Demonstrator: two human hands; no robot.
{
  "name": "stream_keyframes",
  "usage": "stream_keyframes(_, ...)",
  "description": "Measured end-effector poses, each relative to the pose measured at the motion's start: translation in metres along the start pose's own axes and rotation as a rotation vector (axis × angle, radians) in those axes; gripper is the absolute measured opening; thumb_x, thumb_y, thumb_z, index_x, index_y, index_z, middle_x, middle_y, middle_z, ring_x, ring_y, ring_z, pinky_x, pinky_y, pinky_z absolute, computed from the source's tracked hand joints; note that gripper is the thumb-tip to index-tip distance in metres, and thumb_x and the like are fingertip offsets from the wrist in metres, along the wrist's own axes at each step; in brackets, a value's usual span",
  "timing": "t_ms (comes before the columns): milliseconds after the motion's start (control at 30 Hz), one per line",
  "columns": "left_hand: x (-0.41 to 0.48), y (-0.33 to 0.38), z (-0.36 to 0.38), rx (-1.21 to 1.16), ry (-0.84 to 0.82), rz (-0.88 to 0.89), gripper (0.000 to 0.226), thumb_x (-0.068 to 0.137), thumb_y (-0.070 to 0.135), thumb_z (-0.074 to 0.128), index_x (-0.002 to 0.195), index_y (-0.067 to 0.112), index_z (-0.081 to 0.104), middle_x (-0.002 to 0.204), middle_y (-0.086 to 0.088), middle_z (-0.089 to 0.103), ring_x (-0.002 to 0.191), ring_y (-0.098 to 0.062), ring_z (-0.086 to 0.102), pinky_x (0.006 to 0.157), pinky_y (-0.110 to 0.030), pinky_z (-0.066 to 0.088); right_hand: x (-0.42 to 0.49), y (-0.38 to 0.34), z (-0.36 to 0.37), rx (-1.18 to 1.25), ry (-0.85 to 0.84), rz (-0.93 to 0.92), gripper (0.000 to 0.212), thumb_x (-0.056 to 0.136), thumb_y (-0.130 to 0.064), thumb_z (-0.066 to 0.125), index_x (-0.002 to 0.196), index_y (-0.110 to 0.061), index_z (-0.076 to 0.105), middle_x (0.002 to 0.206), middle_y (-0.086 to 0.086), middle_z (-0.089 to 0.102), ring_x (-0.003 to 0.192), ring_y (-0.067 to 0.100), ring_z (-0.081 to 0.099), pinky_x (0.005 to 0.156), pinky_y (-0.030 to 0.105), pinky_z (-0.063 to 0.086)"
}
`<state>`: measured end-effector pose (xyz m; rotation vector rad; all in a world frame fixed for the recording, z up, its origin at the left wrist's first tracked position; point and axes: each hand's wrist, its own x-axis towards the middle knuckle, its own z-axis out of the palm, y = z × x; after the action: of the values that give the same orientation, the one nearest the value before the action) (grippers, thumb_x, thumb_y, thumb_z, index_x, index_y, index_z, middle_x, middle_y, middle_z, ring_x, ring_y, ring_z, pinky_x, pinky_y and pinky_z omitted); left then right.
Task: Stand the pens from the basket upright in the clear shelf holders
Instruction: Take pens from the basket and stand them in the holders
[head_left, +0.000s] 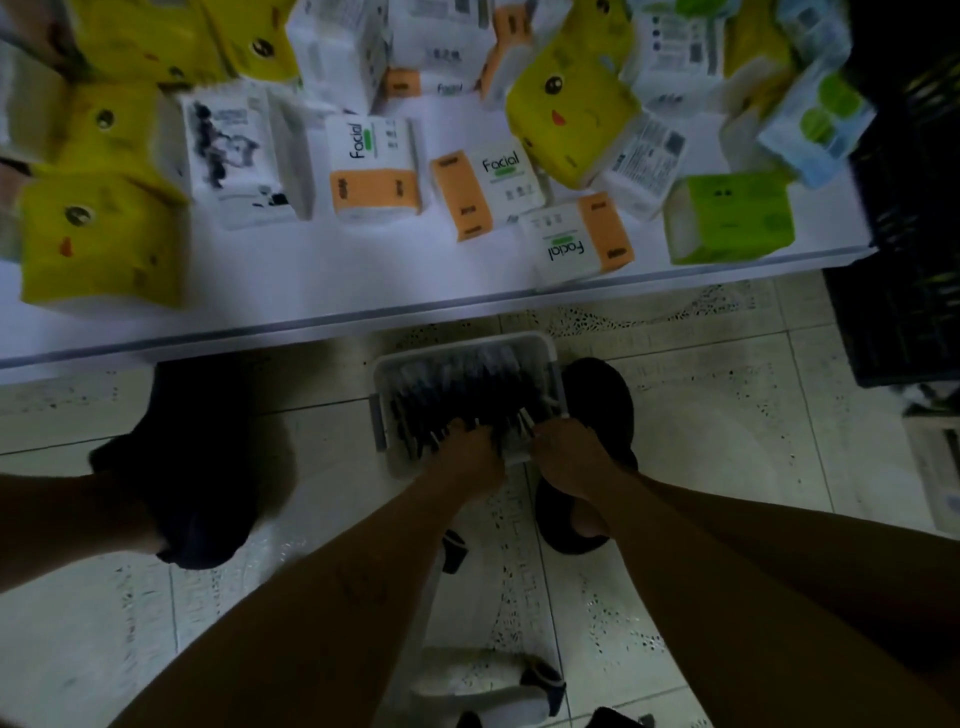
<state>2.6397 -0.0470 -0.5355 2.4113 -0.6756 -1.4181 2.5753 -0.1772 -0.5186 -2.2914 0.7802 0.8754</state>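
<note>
A white basket (540, 347) sits on the tiled floor between my feet, full of several dark pens (457, 384) lying side by side. Both my hands reach down into its near end. My left hand (465, 452) has its fingers curled among the pens at the near middle. My right hand (569, 452) is closed around a few pens at the basket's near right corner, with pale pen ends sticking up beside the fingers. The scene is dim and blurred, so each grip is hard to make out. No clear shelf holders are in view.
A white shelf (363, 291) juts out above the basket, covered with tissue packs (374, 166) in yellow, orange-white and green. A black crate (904, 291) stands at the right. My dark slippers (597, 395) flank the basket. A pale object (483, 675) lies on the floor near me.
</note>
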Motion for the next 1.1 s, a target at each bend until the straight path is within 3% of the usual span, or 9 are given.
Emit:
stream_keyframes(133,0.006,0.002,-0.006,-0.073,0.029,-0.048,0.028,0.094,0.014,0.05,0.11,-0.005,0.06,0.109,-0.024,0.061,0.111,-0.036,0.053,0.086,-0.035,0.047,0.001,-0.001,0.003,-0.18,-0.11,-0.01,0.026,0.1,-0.017,0.039,0.103,-0.008,0.063,0.116,0.012,0.061,0.116,0.027,0.052,0.099,0.034,0.034)
stream_keyframes(233,0.001,0.001,-0.017,-0.121,0.087,-0.129,0.021,0.09,0.015,0.056,0.094,-0.003,0.065,0.079,-0.013,0.059,0.082,-0.03,0.062,0.069,-0.033,0.051,0.008,0.002,0.008,-0.196,-0.141,0.03,0.022,0.1,-0.02,0.04,0.085,-0.014,0.054,0.108,0.011,0.059,0.124,0.03,0.045,0.106,0.038,0.027)
stream_keyframes(333,-0.007,-0.006,-0.026,-0.173,0.153,-0.166,0.021,0.088,0.016,0.061,0.072,0.002,0.062,0.061,-0.005,0.051,0.06,-0.022,0.056,0.054,-0.026,0.048,0.012,0.002,0.01,-0.137,-0.117,0.051,0.027,0.097,-0.023,0.045,0.103,-0.005,0.064,0.125,0.017,0.055,0.129,0.033,0.041,0.106,0.041,0.03)
stream_keyframes(400,-0.016,-0.013,-0.03,-0.255,0.181,-0.194,0.031,0.086,0.022,0.067,0.061,0.008,0.053,0.054,-0.002,0.045,0.049,-0.013,0.046,0.043,-0.02,0.036,0.009,0.002,0.01,-0.056,-0.12,0.077,0.023,0.096,-0.017,0.048,0.082,-0.008,0.064,0.115,0.021,0.06,0.12,0.032,0.049,0.099,0.036,0.035)
stream_keyframes(500,-0.029,-0.02,-0.036,-0.432,0.204,-0.228,0.034,0.082,0.025,0.073,0.062,0.007,0.052,0.057,-0.005,0.049,0.049,-0.013,0.047,0.045,-0.019,0.037,0.002,0.002,0.01,0.086,0.004,0.111,0.042,0.092,-0.009,0.052,0.054,-0.019,0.037,0.062,0.003,0.041,0.081,0.022,0.051,0.07,0.025,0.032)
stream_keyframes(667,-0.056,-0.021,-0.047,-0.667,0.183,-0.183,0.02,0.092,0.021,0.064,0.082,0.004,0.063,0.061,-0.006,0.063,0.047,-0.011,0.057,0.044,-0.019,0.044,-0.014,-0.004,-0.004,0.306,0.263,0.18,0.046,0.091,-0.017,0.06,0.051,-0.014,0.039,0.052,-0.001,0.039,0.046,0.01,0.037,0.043,0.019,0.024)
stream_keyframes(767,-0.073,-0.022,-0.051,-0.69,0.133,-0.168,0.019,0.101,0.02,0.046,0.093,0.012,0.06,0.068,-0.004,0.066,0.055,-0.013,0.061,0.053,-0.022,0.047,-0.023,-0.009,-0.021,0.378,0.387,0.21,0.048,0.09,-0.029,0.065,0.053,-0.014,0.039,0.053,0.002,0.042,0.044,0.014,0.038,0.042,0.019,0.026)
stream_keyframes(933,-0.094,-0.015,-0.059,-0.791,0.203,-0.141,0.021,0.103,0.013,0.038,0.107,0.007,0.058,0.075,-0.006,0.063,0.061,-0.015,0.059,0.057,-0.025,0.05,-0.043,-0.016,-0.045,0.544,0.375,0.274,0.026,0.085,-0.009,0.066,0.061,-0.004,0.058,0.057,0.01,0.049,0.048,0.02,0.041,0.05,0.024,0.035)
stream_keyframes(1100,-0.111,-0.006,-0.072,-1.005,0.299,-0.092,0.017,0.098,-0.002,0.039,0.109,0.006,0.048,0.088,-0.011,0.057,0.065,-0.017,0.054,0.046,-0.02,0.049,-0.076,-0.047,-0.05,0.959,0.119,0.228,0.021,0.098,-0.018,0.054,0.09,-0.001,0.063,0.071,0.013,0.064,0.059,0.021,0.057,0.057,0.028,0.05)
